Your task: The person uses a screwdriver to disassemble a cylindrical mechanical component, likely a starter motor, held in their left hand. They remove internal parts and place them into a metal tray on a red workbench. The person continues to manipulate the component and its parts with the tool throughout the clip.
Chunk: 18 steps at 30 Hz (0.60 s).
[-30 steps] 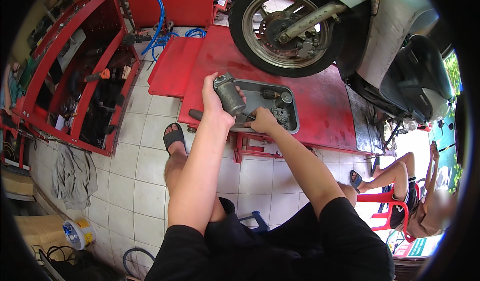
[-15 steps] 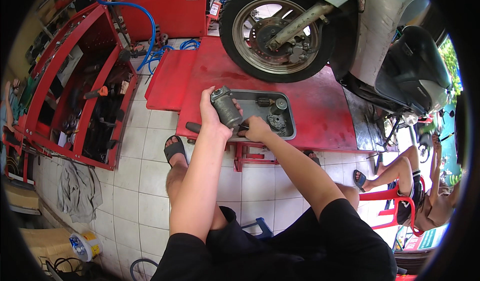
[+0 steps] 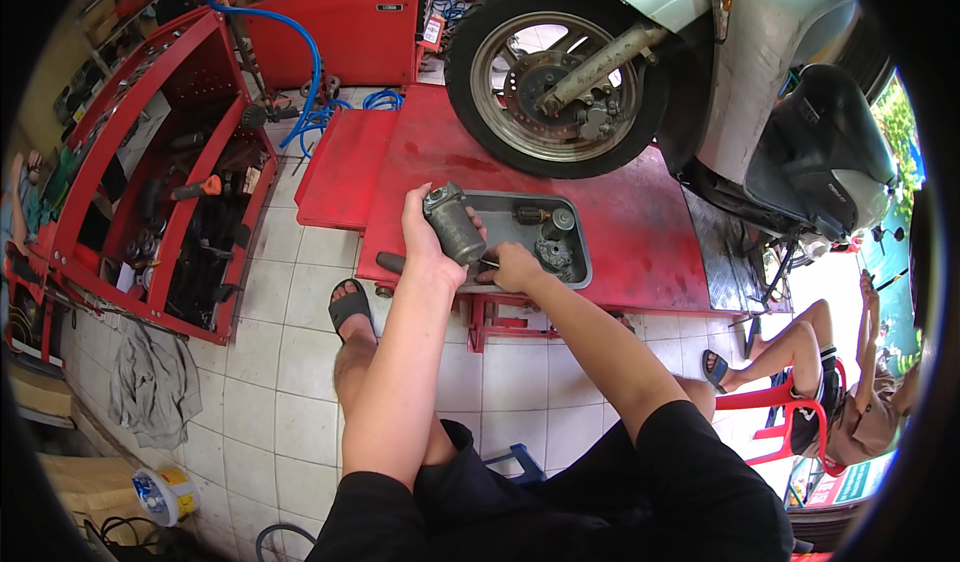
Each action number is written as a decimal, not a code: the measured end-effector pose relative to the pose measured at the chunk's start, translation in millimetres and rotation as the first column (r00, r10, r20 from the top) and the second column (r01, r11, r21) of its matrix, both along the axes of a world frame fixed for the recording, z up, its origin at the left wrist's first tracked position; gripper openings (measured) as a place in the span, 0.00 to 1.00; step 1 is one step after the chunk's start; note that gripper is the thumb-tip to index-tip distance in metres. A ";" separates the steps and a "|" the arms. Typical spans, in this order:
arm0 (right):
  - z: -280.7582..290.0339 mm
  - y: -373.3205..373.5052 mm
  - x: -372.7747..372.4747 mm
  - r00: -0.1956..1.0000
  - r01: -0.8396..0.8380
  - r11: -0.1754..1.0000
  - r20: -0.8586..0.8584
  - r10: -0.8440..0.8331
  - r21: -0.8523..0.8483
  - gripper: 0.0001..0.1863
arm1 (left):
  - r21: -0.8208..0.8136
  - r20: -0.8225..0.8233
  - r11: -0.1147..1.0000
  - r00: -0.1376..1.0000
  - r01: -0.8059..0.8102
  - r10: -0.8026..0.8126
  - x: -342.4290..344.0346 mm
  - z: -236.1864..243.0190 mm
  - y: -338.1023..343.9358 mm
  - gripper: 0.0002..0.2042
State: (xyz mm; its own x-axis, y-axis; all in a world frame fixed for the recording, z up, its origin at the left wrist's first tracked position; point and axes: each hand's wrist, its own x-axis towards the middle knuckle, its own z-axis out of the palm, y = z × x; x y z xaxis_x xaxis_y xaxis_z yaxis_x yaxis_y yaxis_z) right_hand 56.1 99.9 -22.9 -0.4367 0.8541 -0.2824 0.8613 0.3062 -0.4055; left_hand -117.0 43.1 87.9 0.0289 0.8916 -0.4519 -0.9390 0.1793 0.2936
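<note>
My left hand [image 3: 425, 239] is wrapped round a grey, worn cylindrical motor [image 3: 457, 232], held tilted above the near left part of a grey metal tray [image 3: 584, 272]. Close to the motor's lower end, my right hand [image 3: 514, 267] is closed with its fingers curled. A thin piece shows at its fingertips, too small to identify. Inside the tray lie a dark armature [image 3: 531, 216], a short grey cylinder [image 3: 559, 224] and a round metal cover [image 3: 553, 255]. A dark tool handle [image 3: 390, 261] sticks out beside my left wrist.
The tray rests on a red lift platform [image 3: 640, 252] under a scooter's front wheel [image 3: 555, 77]. A red tool rack [image 3: 165, 177] stands left, near a blue hose [image 3: 316, 57]. Grey cloth [image 3: 152, 387] lies on the tiles. Another person sits on a red chair [image 3: 770, 399] at right.
The whole view has shifted slightly, with the scene sitting a little lower. Both hands keep nearly the same pose, the motor still in my left hand.
</note>
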 end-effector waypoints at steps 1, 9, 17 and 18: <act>-2.9 1.8 0.4 1.000 0.006 1.000 -0.007 -0.006 0.002 0.19 | 0.005 0.007 1.000 1.000 0.002 -0.002 -0.2 -0.1 0.1 0.19; -22.3 14.2 14.3 0.993 -0.107 0.981 -0.036 0.114 0.161 0.20 | -0.001 0.014 1.000 1.000 -0.001 0.001 0.9 0.0 0.3 0.20; 48.7 -10.7 77.2 0.912 0.203 0.971 -0.385 -0.141 0.125 0.15 | 0.005 -0.018 0.999 0.999 0.040 -0.039 7.8 -2.5 -0.2 0.19; 56.3 -19.3 86.4 0.865 0.270 0.962 -0.450 -0.220 0.050 0.14 | 0.005 -0.017 0.999 0.998 0.053 -0.053 10.7 -3.3 -0.4 0.19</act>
